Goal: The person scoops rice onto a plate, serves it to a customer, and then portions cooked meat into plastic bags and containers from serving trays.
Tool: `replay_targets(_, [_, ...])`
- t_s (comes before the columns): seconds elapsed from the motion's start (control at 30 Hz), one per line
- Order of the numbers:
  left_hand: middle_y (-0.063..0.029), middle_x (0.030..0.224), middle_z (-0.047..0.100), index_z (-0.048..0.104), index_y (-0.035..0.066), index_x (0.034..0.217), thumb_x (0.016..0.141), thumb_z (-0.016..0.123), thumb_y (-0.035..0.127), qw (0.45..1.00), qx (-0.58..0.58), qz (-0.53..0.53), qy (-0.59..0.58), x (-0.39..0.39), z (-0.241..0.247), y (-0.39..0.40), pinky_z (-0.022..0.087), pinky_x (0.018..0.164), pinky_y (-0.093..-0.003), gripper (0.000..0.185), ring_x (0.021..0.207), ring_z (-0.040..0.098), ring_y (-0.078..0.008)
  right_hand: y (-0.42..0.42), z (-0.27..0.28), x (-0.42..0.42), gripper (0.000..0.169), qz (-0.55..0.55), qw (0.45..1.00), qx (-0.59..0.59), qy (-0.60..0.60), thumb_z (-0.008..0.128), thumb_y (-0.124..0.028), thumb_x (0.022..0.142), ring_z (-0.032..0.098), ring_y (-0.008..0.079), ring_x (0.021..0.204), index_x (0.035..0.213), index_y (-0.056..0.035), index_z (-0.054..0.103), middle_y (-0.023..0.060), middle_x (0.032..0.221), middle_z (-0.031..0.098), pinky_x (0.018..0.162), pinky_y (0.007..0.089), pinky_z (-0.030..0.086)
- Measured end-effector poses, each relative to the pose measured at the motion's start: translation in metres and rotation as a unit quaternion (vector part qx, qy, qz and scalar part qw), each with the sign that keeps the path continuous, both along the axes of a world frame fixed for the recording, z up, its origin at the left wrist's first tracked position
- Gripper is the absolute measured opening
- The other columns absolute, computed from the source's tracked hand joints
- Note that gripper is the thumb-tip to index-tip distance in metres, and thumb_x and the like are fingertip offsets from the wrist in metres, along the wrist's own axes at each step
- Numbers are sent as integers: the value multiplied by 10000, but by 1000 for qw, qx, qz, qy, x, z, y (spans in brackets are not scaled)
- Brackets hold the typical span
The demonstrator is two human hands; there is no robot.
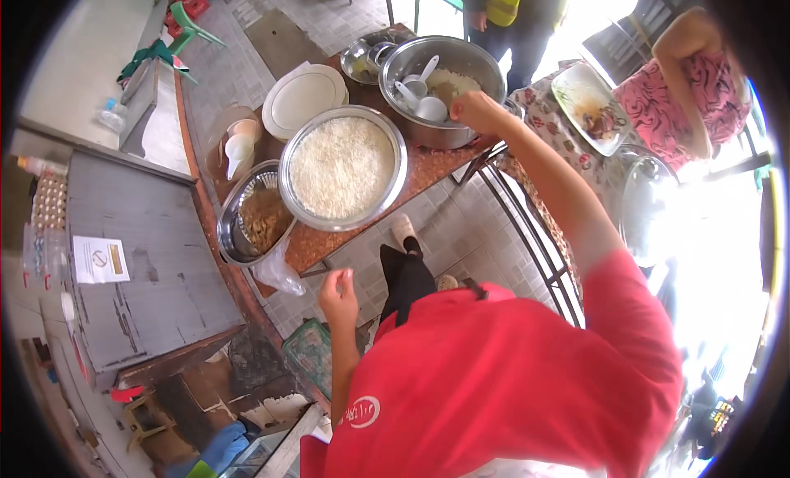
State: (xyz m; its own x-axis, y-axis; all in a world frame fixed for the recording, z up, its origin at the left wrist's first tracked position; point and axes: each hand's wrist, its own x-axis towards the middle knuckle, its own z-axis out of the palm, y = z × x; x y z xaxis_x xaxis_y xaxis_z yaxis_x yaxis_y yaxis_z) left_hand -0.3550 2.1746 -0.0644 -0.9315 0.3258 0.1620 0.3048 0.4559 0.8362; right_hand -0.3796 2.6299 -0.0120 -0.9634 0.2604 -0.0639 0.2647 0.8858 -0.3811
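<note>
My right hand, fingers curled, is at the near rim of a large steel pot. Whether it grips anything is hidden from this angle. Inside the pot are white rice and white plastic scoops. Held over the floor in front of the table, my left hand is loosely curled, with nothing visible in it. Nearest to it on the table are a wide steel basin of rice and an oval steel dish holding brown chopped food.
A stack of pale plates sits behind the basin. Beside it, a clear container holds scoops. A plastic bag hangs at the table edge. One person stands beyond the pot; another is at the right, by a white tray of food.
</note>
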Motion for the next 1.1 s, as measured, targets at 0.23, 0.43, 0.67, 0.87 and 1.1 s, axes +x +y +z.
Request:
replay_targets(0.23, [-94,792,595,595,37,809,813,622,95,985,-17,-143,99,-118,52,131,435,684,-374,64,738,572,-275,42,-98,-158,184,-73,972,-108,-198,512,-119,765,645,251,621,745,-55,683,143,702,655,562,386,523])
replay_targets(0.43, [-74,795,604,601,50,801,800,635,74,971,-41,-196,132,-155,81,191,429,719,-355,41,766,577,-249,46,-154,-201,339,-118,912,-309,-243,440,-245,875,616,219,498,732,-11,639,143,614,611,405,339,494])
replay_targets(0.67, [-76,794,587,600,57,804,793,631,93,990,-8,-128,65,-145,67,226,420,712,-384,48,783,556,-280,40,-46,-157,285,-80,819,-408,-395,528,-248,817,608,215,511,753,17,613,146,664,629,454,335,510])
replay_targets(0.87, [-167,884,591,584,15,852,766,631,68,968,-121,-195,103,-159,53,342,472,737,-415,111,834,578,-352,78,-36,-122,46,-50,782,-541,-306,616,-26,720,651,223,627,718,20,616,143,699,635,547,315,557])
replay_targets(1.1, [-257,887,586,597,-31,859,764,511,8,922,-297,-247,31,-158,-7,384,517,696,-470,134,811,619,-410,104,-121,-122,202,-26,882,-177,-436,577,-63,758,674,279,811,918,27,660,211,927,656,667,370,557])
